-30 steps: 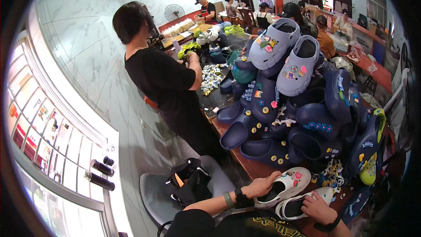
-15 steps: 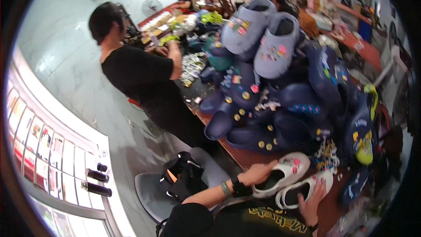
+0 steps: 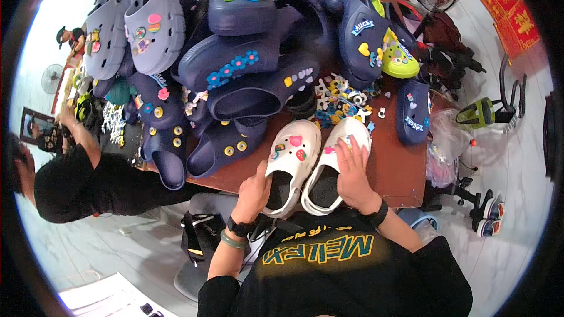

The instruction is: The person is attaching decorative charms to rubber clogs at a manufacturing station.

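Left hand [image 3: 254,195] bent, right hand [image 3: 354,177] flatter (forearms [image 3: 225,259] angled inward).

two white clogs [image 3: 289,159], two lavender clogs [image 3: 156,20], two fans [image 3: 53,78], one bracelet [image 3: 234,240]

right white clog [image 3: 336,138] partly hidden from me by the right hand [image 3: 355,173], loose charms [image 3: 341,103] too small to tell, co-worker's head [image 3: 24,171] cut at left rim

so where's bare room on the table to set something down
The widest bare patch of table lies between the right hand, the lone navy clog at right and the near edge. A narrow strip shows between the left hand and the heaped navy clogs. Beyond the white clogs it is crowded with loose charms.
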`<state>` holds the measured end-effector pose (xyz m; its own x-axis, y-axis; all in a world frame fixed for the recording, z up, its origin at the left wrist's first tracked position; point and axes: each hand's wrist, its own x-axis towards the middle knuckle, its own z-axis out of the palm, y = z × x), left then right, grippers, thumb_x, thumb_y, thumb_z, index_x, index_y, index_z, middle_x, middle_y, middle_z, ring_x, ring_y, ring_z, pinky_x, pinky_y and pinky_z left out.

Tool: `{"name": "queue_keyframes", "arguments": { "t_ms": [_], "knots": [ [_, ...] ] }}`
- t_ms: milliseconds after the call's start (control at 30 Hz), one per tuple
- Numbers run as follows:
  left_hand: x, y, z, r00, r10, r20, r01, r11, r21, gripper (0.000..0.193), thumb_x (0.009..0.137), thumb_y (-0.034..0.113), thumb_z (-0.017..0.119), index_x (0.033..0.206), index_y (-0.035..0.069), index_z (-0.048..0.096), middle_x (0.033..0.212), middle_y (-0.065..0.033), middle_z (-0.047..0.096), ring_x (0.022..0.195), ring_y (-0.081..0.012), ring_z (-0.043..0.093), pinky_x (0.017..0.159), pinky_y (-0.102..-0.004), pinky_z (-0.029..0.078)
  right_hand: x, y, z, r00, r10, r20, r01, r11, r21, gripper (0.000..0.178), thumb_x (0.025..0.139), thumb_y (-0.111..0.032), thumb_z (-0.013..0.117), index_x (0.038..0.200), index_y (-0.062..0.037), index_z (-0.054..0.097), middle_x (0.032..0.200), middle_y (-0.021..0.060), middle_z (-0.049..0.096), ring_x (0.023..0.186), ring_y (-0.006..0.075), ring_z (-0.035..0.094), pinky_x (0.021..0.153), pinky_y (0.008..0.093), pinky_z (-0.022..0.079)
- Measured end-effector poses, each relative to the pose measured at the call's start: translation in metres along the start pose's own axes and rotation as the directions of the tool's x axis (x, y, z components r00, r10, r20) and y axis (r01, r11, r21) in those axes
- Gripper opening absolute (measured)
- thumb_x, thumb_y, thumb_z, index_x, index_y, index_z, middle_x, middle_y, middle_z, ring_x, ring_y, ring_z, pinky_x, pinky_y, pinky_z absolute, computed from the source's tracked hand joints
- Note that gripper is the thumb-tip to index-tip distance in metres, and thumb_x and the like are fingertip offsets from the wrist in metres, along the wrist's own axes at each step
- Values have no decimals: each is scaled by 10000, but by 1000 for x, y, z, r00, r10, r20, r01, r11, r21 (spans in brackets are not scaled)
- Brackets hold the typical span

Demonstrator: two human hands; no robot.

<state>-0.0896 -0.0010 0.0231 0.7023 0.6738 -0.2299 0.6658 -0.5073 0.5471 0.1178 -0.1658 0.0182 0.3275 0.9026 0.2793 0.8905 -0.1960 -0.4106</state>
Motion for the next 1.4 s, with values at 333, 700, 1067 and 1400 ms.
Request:
{"name": "queue_keyframes", "arguments": {
  "t_ms": [333,700,1067,1400],
  "knots": [
    [25,-6,-23,997,41,-60,-43,999,-30,303,909,248,521,1173,100,515,859,-255,619,831,-433,595,679,-515,458,3,-20,-4,998,33,-53,-34,999,-22,481,808,-131,572,1218,79,436,1286,213,434,1270,373,341,1029,553,224],
    [8,29,-40,944,134,-302,-157,986,-52,284,812,182,676,1025,20,580,874,-158,640,834,-351,609,716,-397,480,2,75,-11,889,420,-182,-288,822,491,270,923,-101,455,1155,20,522,1244,187,491,1189,321,448,1015,369,336],
    [15,84,27,690,695,200,-599,704,-382,351,891,297,568,1086,8,531,994,-199,555,939,-362,553,820,-414,450,57,54,-7,950,-283,-128,307,917,253,149,793,-81,606,908,12,625,991,142,630,1008,326,566,979,457,383],
    [36,80,44,603,752,267,-539,631,-558,381,875,327,592,1001,-24,514,881,-192,522,842,-340,509,752,-408,415,66,41,-11,967,-250,-45,253,937,242,182,760,-62,603,909,3,521,930,181,522,889,370,497,805,436,412]
  ]
}}
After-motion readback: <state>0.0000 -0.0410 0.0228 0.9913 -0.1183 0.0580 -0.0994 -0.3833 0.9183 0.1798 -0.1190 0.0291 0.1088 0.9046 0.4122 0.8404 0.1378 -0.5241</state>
